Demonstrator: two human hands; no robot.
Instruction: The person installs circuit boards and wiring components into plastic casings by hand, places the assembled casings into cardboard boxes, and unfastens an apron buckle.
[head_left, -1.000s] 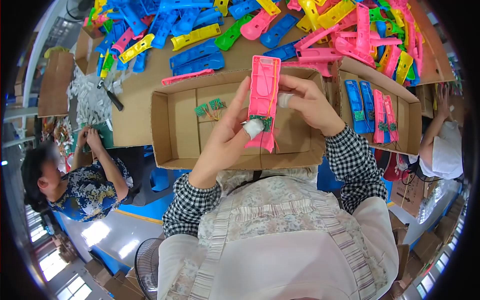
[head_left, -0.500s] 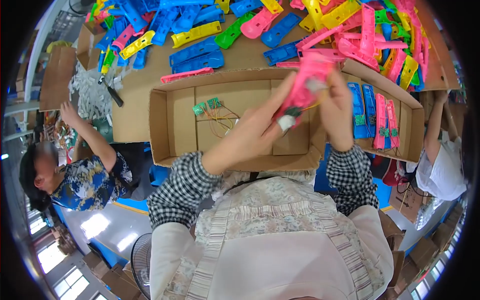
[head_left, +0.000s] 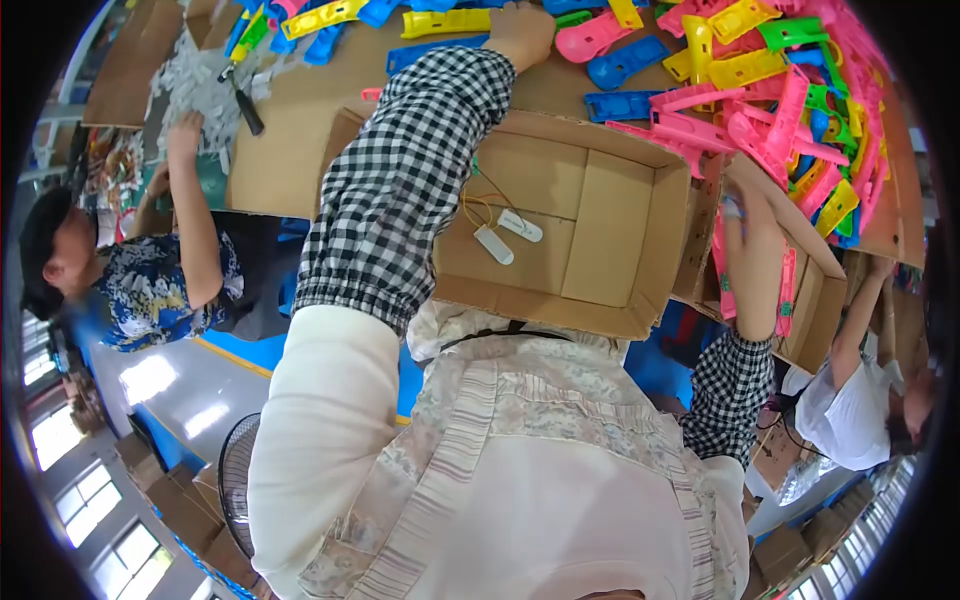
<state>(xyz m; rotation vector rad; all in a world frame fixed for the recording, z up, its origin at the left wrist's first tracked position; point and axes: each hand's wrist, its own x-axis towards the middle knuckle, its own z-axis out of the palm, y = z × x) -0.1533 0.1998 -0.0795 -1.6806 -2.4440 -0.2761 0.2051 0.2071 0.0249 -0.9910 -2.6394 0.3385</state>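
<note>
My left hand (head_left: 520, 35) reaches across the large cardboard box (head_left: 625, 190) to the loose plastic shells at the top edge. It is nearest a blue shell (head_left: 430, 55) and a green shell (head_left: 573, 18); its fingertips are hidden. My right hand (head_left: 745, 195) is at the smaller cardboard box (head_left: 825, 295) on the right, among pink shells (head_left: 786, 290) fitted with small green circuit boards. Its fingers are not clearly visible, and I cannot make out whether it grips a shell. Two white oval-ended pieces (head_left: 493, 245) on thin wires lie in the large box.
Blue, yellow, green and pink shells (head_left: 780, 120) are heaped across the table's far side and right. A black-handled tool (head_left: 247, 110) lies beside white scraps (head_left: 190, 85). A co-worker (head_left: 130, 270) sits at left, another person (head_left: 850, 400) at right.
Both hands have parted from the pink shell they held together over the large box. My left hand moved up to the pile, my right hand to the smaller box. The camera view shifted.
</note>
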